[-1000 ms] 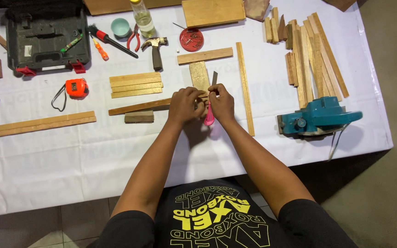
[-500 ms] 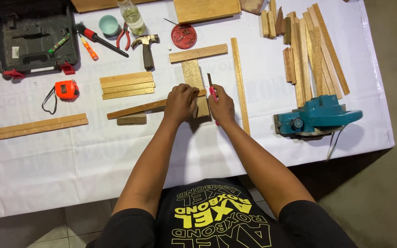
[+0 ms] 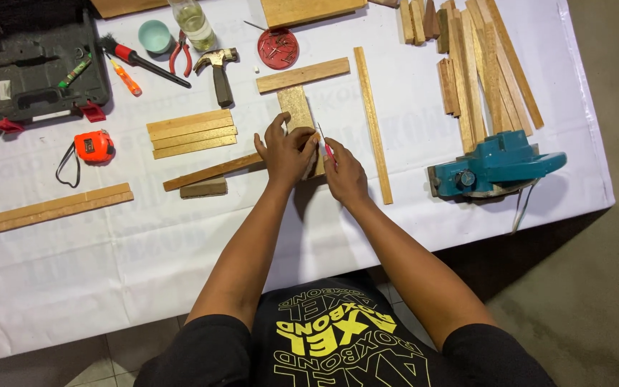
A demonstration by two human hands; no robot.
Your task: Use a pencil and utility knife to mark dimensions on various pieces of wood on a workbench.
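Note:
My left hand [image 3: 286,150] presses down on a short upright wooden board [image 3: 296,107], with its fingers curled over the board's right edge. The board's far end meets a wooden crosspiece [image 3: 302,74], forming a T. A long thin slat [image 3: 209,172] runs leftward from under this hand. My right hand [image 3: 344,175] is just to the right and grips a small pink-handled knife [image 3: 328,148]. The blade points away from me along the board's right edge.
On the white-covered table are a stack of slats [image 3: 191,132], a small block [image 3: 203,188], an orange tape measure [image 3: 94,145], a hammer [image 3: 218,70], a red lid of nails [image 3: 277,48], a black tool case [image 3: 34,68], a long strip [image 3: 372,122], a wood pile [image 3: 485,64] and a blue power planer [image 3: 492,172].
My right hand has turned the pink knife from hanging down to pointing forward beside the board. My left hand spread further up over the board. The camera view drifted, shifting everything slightly.

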